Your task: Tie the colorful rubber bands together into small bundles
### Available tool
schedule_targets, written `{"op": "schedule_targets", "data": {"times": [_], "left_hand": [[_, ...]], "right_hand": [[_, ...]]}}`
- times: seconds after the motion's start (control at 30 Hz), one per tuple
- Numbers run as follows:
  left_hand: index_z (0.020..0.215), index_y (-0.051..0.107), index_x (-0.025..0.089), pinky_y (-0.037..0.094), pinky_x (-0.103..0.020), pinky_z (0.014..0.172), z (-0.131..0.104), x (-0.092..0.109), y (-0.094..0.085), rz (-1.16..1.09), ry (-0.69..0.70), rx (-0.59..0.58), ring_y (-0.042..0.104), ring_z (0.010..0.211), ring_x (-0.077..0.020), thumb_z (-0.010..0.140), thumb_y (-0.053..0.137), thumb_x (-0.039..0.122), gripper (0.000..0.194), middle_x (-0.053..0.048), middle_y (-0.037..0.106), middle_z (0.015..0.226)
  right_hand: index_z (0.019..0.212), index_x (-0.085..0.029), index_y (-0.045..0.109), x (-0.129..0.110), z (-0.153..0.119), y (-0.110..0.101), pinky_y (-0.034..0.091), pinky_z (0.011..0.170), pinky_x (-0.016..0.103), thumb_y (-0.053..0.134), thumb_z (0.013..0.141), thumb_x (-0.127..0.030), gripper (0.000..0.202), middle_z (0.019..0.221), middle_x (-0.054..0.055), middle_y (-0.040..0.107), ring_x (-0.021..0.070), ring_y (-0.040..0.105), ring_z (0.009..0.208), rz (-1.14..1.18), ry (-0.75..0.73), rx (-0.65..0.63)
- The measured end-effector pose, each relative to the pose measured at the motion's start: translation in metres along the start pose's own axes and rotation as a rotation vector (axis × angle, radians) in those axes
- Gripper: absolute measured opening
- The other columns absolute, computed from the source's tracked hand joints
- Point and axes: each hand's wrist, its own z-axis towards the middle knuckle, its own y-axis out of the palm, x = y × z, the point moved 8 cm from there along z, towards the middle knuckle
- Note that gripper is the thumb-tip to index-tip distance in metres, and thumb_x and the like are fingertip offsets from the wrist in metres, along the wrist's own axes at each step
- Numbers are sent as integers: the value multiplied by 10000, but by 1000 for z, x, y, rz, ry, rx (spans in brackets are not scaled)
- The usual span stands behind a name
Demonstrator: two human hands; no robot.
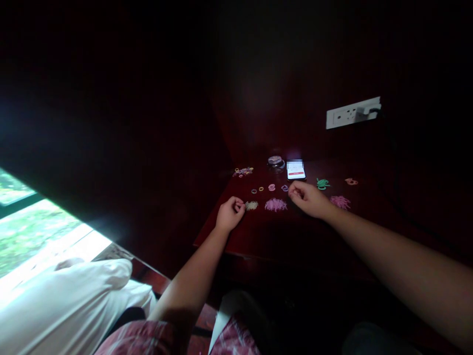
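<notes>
Both curled, grip unclear, left hand (231,214) has pale-green thin bands (252,205) at three o'clock, right hand (307,198) lit rectangular phone (296,171) at eleven.

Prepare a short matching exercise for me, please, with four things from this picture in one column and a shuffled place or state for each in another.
Column one
1. Left hand
2. Right hand
3. Phone
4. Wall socket

Column two
A. Shows a lit screen
B. Has a plug in it
C. Beside the pale heap, fingers curled
D. Between the purple heap and the green loops

Right pairs: 1-C, 2-D, 3-A, 4-B
</notes>
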Motion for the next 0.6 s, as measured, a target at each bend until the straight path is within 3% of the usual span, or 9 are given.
{"op": "schedule_targets", "data": {"times": [0.37,0.6], "left_hand": [[917,726,187,519,-273,770,7,-1,6,84,63,-45,641,740,-142,845,616,232,138,-39,728,873],[964,715,196,510,-306,869,7,-5,5,85,25,-48,657,863,-170,905,558,298,196,-46,731,939]], "right_hand": [[745,-185,523,1,0,1,305,504,234,540,820,-264,110,593,-47,431,104,387,541,24,-15,16],[757,-184,534,6,0,2,297,498,231,556,804,-248,82,592,-46,441,101,389,535,35,-3,12]]}}
